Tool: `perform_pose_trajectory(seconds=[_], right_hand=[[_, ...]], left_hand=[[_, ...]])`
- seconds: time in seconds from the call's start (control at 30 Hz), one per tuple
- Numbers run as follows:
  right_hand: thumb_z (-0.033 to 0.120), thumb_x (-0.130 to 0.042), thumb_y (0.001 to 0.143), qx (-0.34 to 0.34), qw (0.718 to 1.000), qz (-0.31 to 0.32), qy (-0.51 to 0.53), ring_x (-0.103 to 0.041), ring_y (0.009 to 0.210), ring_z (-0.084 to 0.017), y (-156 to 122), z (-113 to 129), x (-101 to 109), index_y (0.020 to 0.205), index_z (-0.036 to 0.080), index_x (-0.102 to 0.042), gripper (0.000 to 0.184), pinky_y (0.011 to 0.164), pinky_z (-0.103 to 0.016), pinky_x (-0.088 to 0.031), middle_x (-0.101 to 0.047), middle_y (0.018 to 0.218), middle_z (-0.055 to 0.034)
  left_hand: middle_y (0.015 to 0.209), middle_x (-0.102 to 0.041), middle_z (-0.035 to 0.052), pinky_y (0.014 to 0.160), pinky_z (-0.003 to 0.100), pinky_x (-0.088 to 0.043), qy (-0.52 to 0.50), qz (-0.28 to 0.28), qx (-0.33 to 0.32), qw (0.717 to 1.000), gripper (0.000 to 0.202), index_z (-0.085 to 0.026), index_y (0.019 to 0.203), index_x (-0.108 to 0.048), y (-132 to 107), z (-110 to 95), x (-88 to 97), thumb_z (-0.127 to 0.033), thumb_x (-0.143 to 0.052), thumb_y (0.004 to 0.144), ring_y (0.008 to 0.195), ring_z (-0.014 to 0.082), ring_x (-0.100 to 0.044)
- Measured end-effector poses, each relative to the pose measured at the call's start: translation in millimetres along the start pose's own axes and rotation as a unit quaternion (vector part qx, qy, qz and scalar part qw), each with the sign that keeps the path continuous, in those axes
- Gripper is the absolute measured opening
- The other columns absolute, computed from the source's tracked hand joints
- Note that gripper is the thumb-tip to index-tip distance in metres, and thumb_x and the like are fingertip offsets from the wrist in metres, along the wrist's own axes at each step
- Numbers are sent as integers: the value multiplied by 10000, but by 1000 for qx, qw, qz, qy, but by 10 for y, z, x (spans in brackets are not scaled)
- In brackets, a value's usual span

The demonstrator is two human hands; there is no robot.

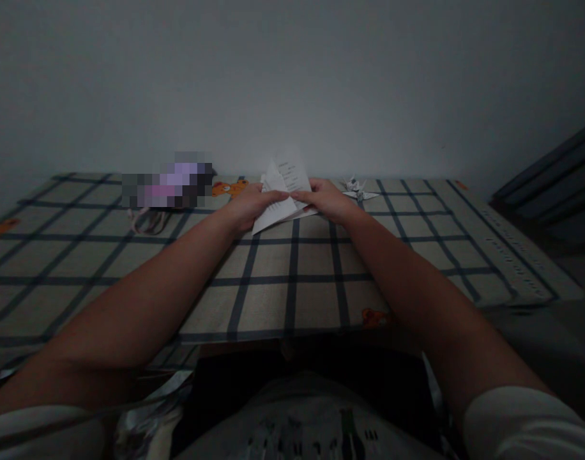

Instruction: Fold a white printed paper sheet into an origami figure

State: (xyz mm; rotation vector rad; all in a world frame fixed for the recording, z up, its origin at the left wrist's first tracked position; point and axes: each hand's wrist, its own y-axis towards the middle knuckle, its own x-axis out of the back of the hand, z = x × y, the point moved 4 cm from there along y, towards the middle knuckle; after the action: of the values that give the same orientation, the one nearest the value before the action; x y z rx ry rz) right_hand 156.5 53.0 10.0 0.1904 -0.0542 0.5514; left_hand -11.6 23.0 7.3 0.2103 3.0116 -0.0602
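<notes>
Between my two hands is a folded sheet of white paper [295, 172] with printed text, held just above the table. My left hand [249, 206] grips its left side, thumb pressed on the front face. From the right, my right hand [321, 197] pinches the paper, its thumb close to the left thumb near the middle. The fingers behind the paper are partly hidden. Beyond my right hand sits a folded paper crane [362, 193] made of printed white paper.
A checked cloth [268, 287] covers the table, which meets a grey wall [292, 83] at the back. Toward the back left lies a blurred purple item [177, 182] with a looped cord [149, 222]. A dark striped object [555, 185] stands at the far right.
</notes>
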Motion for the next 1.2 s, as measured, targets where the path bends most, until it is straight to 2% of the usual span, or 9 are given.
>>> perform_pose_trajectory(seconds=[0.23,0.4,0.7,0.97,1.2], right_hand=[[387,-746,765,52,997,-37,-49,-651,807,-144,18,50,14,972,168,-715,303,674,-242,-532,-745,983,-47],[371,-744,759,24,999,-25,-38,-635,745,-126,14,28,23,962,155,-722,297,609,-218,-495,-745,960,-57],[317,-749,752,-1,1000,-21,-13,-640,712,-113,-8,42,12,930,153,-734,242,610,-211,-504,-758,939,-55],[370,-746,765,0,1000,0,-23,-649,746,-126,6,4,26,960,158,-734,287,633,-223,-518,-756,975,-66],[406,-735,773,71,995,-41,-63,-605,731,-117,13,71,10,951,170,-724,296,631,-219,-484,-736,925,-29]], left_hand=[[1019,-769,105,886,348,-592,-49,12,-4,999,337,-119,1066,-699,-7,-14,-53,-137,-726,731,835,200,-742],[1045,-762,134,856,331,-600,-51,5,-1,999,346,-96,1075,-694,3,-7,-33,-141,-730,734,813,194,-739],[1088,-748,161,938,392,-568,-22,20,13,999,395,-110,1069,-706,15,13,10,-125,-780,682,885,240,-740],[1104,-743,168,968,435,-553,-24,14,-5,1000,398,-105,1084,-697,29,33,12,-122,-756,691,924,256,-738],[1105,-752,130,942,382,-575,-69,14,-16,997,390,-118,1091,-695,17,12,-25,-121,-738,703,898,225,-740]])
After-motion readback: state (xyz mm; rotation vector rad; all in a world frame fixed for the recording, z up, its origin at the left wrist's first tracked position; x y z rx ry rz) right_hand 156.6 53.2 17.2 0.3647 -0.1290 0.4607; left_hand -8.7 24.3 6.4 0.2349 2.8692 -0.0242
